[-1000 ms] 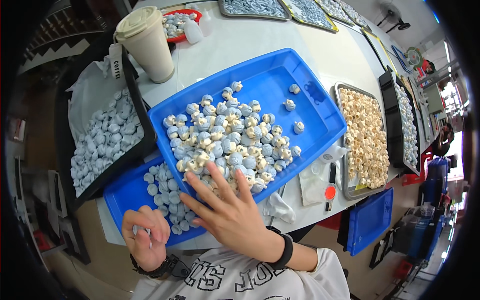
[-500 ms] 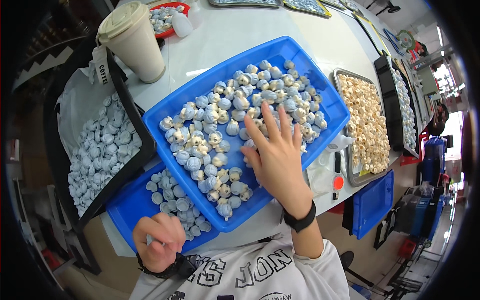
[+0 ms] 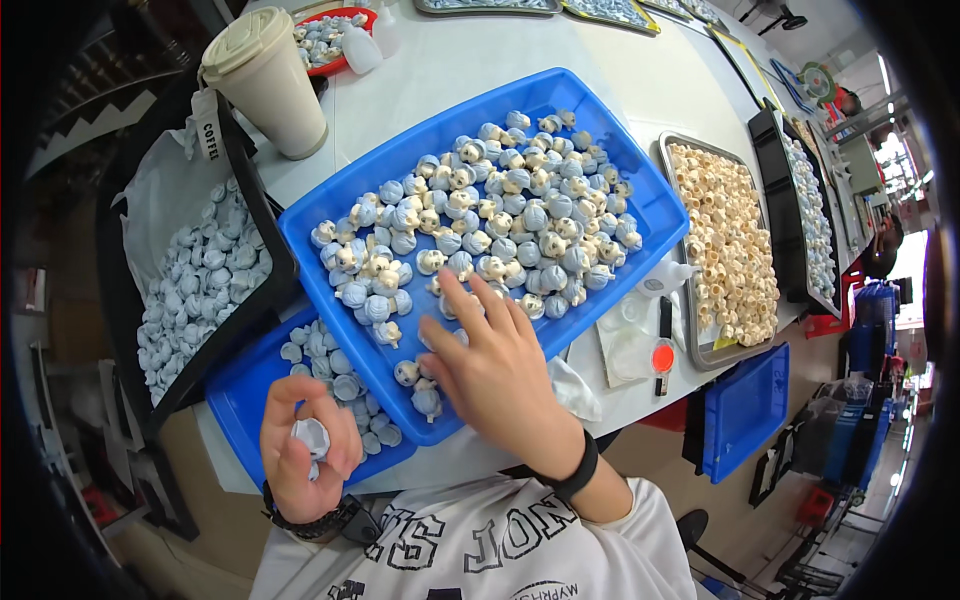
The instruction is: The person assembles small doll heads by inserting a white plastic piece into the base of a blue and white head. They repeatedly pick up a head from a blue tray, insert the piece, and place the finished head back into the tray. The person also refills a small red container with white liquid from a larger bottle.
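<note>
1. Two hands are at work; we read their state against the half-second and one-second-old views.
2. We see the blue-capped figurine heads (image 3: 515, 205) lying in the upper blue tray (image 3: 655, 205), spread across most of its floor. One second ago they lay heaped toward the near-left side, so we judge that single heads are now easier to tell apart.
3. We find the right hand (image 3: 505, 390) back over the near side of the upper tray; half a second ago it was farther right. Its fingers are spread and extended, with no visible grip. We cannot tell whether the fingertips touch the heads, nor what lies under the palm.
4. We note that the left hand (image 3: 290, 472) has turned and loosened, showing a pale cup-shaped shell (image 3: 311, 436) in its curled fingers. The shell was hidden half a second ago; we judge it ready to handle.
5. We locate loose pale-blue shells (image 3: 350, 386) beside this hand, in the lower blue tray (image 3: 240, 390), partly covered by the upper one. Further shells (image 3: 205, 285) fill the black tray (image 3: 278, 245) at left.
</note>
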Demonstrator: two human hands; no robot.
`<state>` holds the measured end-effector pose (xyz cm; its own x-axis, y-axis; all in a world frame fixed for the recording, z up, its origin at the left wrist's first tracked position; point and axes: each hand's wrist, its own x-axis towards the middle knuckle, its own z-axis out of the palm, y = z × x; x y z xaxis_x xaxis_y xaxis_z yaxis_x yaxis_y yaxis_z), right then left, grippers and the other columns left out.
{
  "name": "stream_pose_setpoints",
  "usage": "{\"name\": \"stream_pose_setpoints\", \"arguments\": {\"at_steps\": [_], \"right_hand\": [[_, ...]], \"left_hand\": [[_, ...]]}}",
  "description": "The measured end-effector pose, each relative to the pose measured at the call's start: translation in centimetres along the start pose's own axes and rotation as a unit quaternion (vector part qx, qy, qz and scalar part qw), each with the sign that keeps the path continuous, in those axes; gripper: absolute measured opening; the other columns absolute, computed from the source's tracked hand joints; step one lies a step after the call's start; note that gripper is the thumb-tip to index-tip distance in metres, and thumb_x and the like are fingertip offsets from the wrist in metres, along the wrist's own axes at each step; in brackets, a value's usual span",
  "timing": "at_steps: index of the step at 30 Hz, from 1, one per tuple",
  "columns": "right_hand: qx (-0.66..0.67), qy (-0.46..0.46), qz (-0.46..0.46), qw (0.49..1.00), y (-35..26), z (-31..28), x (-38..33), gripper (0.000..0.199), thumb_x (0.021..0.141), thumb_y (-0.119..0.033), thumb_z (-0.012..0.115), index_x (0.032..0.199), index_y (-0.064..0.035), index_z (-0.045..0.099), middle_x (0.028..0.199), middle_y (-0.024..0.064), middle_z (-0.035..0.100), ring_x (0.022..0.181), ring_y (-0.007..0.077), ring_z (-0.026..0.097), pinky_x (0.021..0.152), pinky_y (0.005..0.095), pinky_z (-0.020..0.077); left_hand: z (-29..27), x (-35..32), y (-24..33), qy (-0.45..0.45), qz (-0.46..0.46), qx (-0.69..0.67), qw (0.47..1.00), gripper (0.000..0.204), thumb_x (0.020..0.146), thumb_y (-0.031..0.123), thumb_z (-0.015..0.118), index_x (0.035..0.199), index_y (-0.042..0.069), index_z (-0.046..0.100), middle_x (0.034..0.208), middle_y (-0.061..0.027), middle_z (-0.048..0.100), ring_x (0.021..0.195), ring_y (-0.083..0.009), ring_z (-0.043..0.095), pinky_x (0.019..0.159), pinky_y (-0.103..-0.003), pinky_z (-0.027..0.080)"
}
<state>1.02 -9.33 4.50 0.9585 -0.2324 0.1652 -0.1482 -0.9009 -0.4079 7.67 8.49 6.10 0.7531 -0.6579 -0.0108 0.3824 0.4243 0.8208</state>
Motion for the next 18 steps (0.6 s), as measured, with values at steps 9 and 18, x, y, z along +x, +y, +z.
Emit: {"name": "stream_pose_setpoints", "arguments": {"at_steps": [9,18], "right_hand": [[0.264,0.050,-0.025,0.963,3.5,-8.2,-11.3,0.024,0.063,-0.004,0.064,0.087,-0.0008,0.061,0.087,0.0128,0.062,0.076,0.0284,0.060,0.063,0.0308,0.0473],[-0.162,0.235,0.312,0.906,22.2,-8.8,-17.9,0.031,0.073,-0.008,0.061,0.103,-0.0037,0.057,0.090,0.0118,0.054,0.081,0.0270,0.053,0.071,0.0351,0.0418]], "left_hand": [[2.9,-0.3,-2.8,-0.048,-0.067,0.075,0.994,0.051,0.081,0.045,0.055,0.097,-0.003,0.052,0.067,-0.0048,0.048,0.053,-0.0067,0.041,0.046,-0.020,0.031],[10.3,1.3,-6.9,-0.125,-0.308,0.056,0.942,0.046,0.084,0.030,0.050,0.114,-0.005,0.047,0.076,-0.0052,0.052,0.058,-0.0067,0.042,0.049,-0.018,0.033]]}}
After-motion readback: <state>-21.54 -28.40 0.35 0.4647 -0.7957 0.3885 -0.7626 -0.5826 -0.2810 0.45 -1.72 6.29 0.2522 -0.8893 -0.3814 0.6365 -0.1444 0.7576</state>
